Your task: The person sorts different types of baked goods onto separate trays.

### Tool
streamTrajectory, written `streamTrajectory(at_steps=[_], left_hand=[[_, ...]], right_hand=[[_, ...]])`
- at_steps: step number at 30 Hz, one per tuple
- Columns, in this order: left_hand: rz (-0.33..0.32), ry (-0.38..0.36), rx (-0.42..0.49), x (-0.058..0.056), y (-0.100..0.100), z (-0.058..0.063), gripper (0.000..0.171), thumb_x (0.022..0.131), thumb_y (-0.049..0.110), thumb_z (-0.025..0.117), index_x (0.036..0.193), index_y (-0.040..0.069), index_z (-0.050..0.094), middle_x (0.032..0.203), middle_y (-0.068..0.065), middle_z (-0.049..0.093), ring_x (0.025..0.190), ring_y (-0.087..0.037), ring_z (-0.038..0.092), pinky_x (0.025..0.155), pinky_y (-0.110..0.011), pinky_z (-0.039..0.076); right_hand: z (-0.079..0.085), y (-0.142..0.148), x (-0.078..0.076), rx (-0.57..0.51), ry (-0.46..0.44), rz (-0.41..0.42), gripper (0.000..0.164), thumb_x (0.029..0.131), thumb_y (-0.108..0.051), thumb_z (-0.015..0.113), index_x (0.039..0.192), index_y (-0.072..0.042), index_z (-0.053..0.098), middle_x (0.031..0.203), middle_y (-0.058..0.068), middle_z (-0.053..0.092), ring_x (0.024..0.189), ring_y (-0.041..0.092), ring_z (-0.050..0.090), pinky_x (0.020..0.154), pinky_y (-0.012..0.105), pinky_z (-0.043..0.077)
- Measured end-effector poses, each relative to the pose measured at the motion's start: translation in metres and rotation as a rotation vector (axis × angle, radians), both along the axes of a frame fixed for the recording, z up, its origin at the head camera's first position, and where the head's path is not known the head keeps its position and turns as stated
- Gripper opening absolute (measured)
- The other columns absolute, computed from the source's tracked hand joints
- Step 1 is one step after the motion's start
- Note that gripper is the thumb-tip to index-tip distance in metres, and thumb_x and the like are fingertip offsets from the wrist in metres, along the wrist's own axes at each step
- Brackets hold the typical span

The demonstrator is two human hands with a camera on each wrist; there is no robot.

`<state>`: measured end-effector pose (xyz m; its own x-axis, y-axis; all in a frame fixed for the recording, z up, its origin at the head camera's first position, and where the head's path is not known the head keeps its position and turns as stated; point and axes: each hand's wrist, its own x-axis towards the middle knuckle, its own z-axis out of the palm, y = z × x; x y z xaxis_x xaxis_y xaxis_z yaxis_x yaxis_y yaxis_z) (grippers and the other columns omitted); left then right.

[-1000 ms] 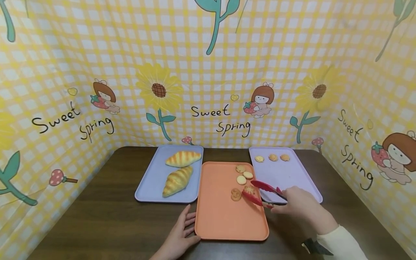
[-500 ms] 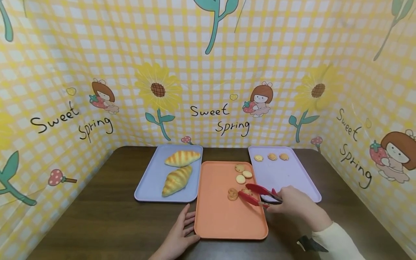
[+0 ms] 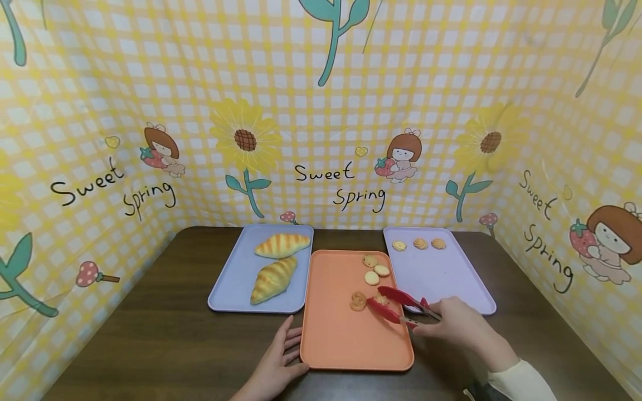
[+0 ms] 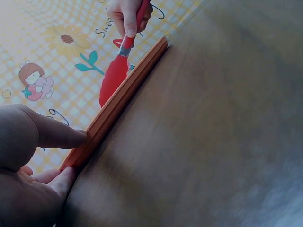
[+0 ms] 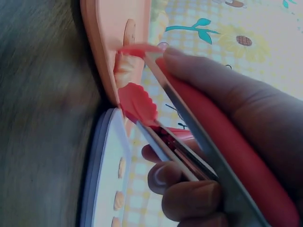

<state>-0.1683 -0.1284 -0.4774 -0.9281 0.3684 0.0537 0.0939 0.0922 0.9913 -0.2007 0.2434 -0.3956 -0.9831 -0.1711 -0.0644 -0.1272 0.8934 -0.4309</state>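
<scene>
My right hand holds red-tipped tongs, their two heads spread around a ridged round cookie near the right rim of an orange tray. Partly hidden by the tongs, that cookie lies on the tray. Just left of it is a pretzel-shaped cookie. Farther back on the same tray lie a speckled cookie and two pale round cookies. My left hand rests against the tray's left edge near its front corner, fingers extended. The thumb touches the rim in the left wrist view.
At the left, a blue tray bears two croissants. A lilac tray at the right has three small cookies along its back. The trays stand on a dark wooden table, with a checkered cloth around it.
The tongs have shifted slightly left over the orange tray. The ridged cookie and the pretzel-shaped cookie have slid a little left too. My left hand stays in place.
</scene>
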Motion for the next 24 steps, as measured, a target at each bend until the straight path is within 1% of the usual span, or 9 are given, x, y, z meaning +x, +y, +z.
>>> streamTrajectory(at_steps=[4, 7, 9, 14, 17, 21, 24], left_hand=[[-0.003, 0.006, 0.006, 0.0, -0.001, 0.0, 0.096, 0.082, -0.015, 0.069, 0.15, -0.015, 0.002, 0.143, -0.038, 0.031, 0.133, -0.054, 0.033, 0.105, -0.046, 0.046], [-0.006, 0.001, 0.008, -0.001, -0.001, 0.0, 0.096, 0.082, -0.014, 0.069, 0.151, -0.015, 0.001, 0.144, -0.038, 0.031, 0.133, -0.053, 0.032, 0.105, -0.047, 0.045], [-0.01, -0.014, 0.004, -0.002, -0.002, 0.0, 0.097, 0.083, -0.014, 0.069, 0.151, -0.014, 0.0, 0.144, -0.038, 0.031, 0.134, -0.053, 0.032, 0.105, -0.049, 0.044], [-0.014, -0.043, -0.017, -0.003, -0.004, 0.0, 0.097, 0.084, -0.013, 0.069, 0.151, -0.014, -0.001, 0.144, -0.039, 0.03, 0.133, -0.053, 0.034, 0.105, -0.051, 0.044], [-0.011, -0.036, -0.015, -0.003, -0.004, 0.0, 0.097, 0.083, -0.014, 0.069, 0.151, -0.014, -0.001, 0.143, -0.039, 0.031, 0.133, -0.053, 0.035, 0.105, -0.052, 0.044], [-0.01, -0.032, -0.013, -0.002, -0.004, 0.0, 0.097, 0.083, -0.014, 0.069, 0.151, -0.014, 0.0, 0.143, -0.039, 0.031, 0.133, -0.053, 0.035, 0.105, -0.053, 0.043], [-0.011, -0.032, -0.012, -0.002, -0.002, 0.0, 0.097, 0.083, -0.013, 0.069, 0.151, -0.014, 0.0, 0.143, -0.039, 0.031, 0.133, -0.053, 0.034, 0.106, -0.053, 0.043]], right_hand=[[0.002, -0.004, 0.003, -0.006, 0.017, -0.01, 0.043, 0.07, -0.049, 0.087, 0.066, -0.015, 0.06, 0.054, -0.007, 0.032, 0.051, 0.011, 0.032, 0.047, 0.025, 0.024], [0.001, -0.008, 0.009, -0.01, 0.035, -0.031, 0.041, 0.069, -0.049, 0.087, 0.071, -0.016, 0.062, 0.054, -0.005, 0.033, 0.051, 0.012, 0.033, 0.047, 0.026, 0.026], [-0.001, -0.011, 0.012, -0.013, 0.042, -0.049, 0.04, 0.069, -0.048, 0.087, 0.073, -0.016, 0.064, 0.054, -0.004, 0.034, 0.05, 0.013, 0.035, 0.046, 0.027, 0.028], [-0.009, -0.016, 0.017, -0.017, 0.061, -0.074, 0.038, 0.071, -0.046, 0.087, 0.074, -0.017, 0.062, 0.056, -0.004, 0.036, 0.052, 0.015, 0.04, 0.046, 0.028, 0.03], [-0.014, -0.015, 0.018, -0.023, 0.084, -0.076, 0.036, 0.072, -0.045, 0.086, 0.074, -0.017, 0.062, 0.056, -0.005, 0.035, 0.052, 0.014, 0.039, 0.047, 0.028, 0.029], [-0.017, -0.012, 0.018, -0.02, 0.095, -0.073, 0.036, 0.073, -0.047, 0.085, 0.076, -0.017, 0.064, 0.056, -0.005, 0.034, 0.052, 0.014, 0.037, 0.046, 0.028, 0.027], [-0.019, -0.009, 0.018, -0.011, 0.099, -0.075, 0.037, 0.074, -0.048, 0.084, 0.074, -0.018, 0.062, 0.055, -0.005, 0.034, 0.052, 0.014, 0.037, 0.046, 0.028, 0.027]])
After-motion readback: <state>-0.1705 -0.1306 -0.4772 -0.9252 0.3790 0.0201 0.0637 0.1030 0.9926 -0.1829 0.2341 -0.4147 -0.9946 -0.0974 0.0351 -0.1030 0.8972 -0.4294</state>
